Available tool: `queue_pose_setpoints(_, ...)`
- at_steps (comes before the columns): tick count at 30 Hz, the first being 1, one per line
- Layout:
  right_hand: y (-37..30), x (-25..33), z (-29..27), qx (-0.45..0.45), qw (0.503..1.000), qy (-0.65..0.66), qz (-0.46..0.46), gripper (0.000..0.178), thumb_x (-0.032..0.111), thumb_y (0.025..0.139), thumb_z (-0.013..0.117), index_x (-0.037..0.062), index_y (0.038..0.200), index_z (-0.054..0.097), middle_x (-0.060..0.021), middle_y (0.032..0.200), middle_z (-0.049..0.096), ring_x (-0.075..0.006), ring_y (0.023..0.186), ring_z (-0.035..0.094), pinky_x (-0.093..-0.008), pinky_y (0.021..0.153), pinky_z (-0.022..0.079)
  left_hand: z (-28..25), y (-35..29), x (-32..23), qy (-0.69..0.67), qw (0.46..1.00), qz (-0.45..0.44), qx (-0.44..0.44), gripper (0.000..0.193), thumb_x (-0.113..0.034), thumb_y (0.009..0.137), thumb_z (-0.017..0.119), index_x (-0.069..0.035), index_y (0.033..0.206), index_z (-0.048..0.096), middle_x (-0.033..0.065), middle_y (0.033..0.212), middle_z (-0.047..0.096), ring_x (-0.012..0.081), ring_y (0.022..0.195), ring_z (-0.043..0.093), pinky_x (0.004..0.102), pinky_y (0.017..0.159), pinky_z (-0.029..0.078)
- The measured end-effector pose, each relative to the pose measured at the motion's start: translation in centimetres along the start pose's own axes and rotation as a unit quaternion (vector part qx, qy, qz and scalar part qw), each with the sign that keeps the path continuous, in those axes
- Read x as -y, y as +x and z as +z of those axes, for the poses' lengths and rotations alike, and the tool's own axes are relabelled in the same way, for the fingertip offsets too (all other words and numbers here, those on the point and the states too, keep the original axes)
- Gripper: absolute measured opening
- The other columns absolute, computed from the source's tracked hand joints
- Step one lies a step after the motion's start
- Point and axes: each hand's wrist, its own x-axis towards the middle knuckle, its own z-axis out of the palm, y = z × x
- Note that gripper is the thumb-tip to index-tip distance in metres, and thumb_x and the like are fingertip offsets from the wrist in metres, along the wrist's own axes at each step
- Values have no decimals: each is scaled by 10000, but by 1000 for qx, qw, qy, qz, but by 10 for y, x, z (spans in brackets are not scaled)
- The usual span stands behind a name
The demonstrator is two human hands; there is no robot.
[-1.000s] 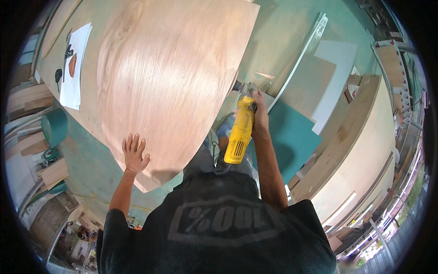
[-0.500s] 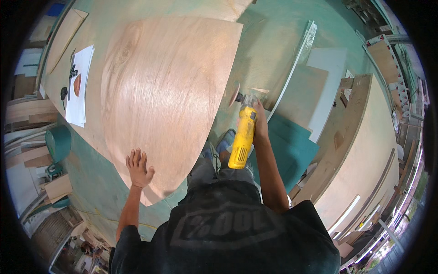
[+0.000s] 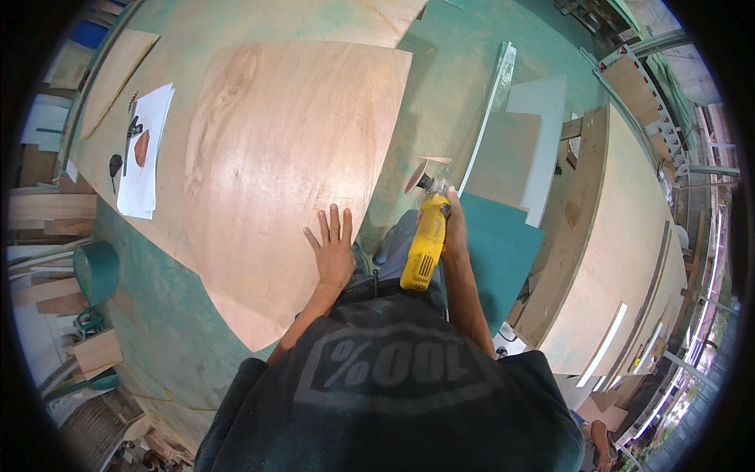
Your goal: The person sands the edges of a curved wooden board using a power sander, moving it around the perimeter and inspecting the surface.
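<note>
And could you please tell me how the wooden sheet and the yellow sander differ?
The wooden sheet is broad and thin; the sander is smaller and elongated. The sheet is pale brown, the sander mainly yellow. The sheet lies under the spread left grip, while the right grip holds the sander. Both have a grip on them.

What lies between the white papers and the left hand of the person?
In the head view, a strip of the lower wooden sheet shows beside the white papers, then the broad wooden panel reaches to the left hand.
</note>
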Motion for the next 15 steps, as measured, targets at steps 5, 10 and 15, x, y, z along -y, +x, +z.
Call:
queue_pose_setpoints(5,13,-27,-5,16,996,53,63,520,575,1052,598,62,1135,622,-128,792,681,-239,615,707,-364,556,623,-15,-23,31,55,995,9,79,1011,-115,866,736,-142,1729,210,162,1811,89,441,1658,88,811,1225,67)
queue_pose_setpoints(10,31,-53,2,-11,993,61,97,542,586,1052,590,58,1176,576,-149,787,669,-264,593,690,-378,539,613,-59,6,48,-113,992,30,-41,733,-322,980,688,-73,1620,429,198,1745,280,450,1612,230,747,1247,88)
queue_pose_setpoints(15,32,-51,21,-20,996,13,82,531,584,1053,596,97,1255,537,-145,796,665,-247,600,696,-383,544,618,-68,186,63,-143,961,-65,-226,626,-394,1073,553,8,1550,501,273,1664,389,439,1565,311,678,1270,123)
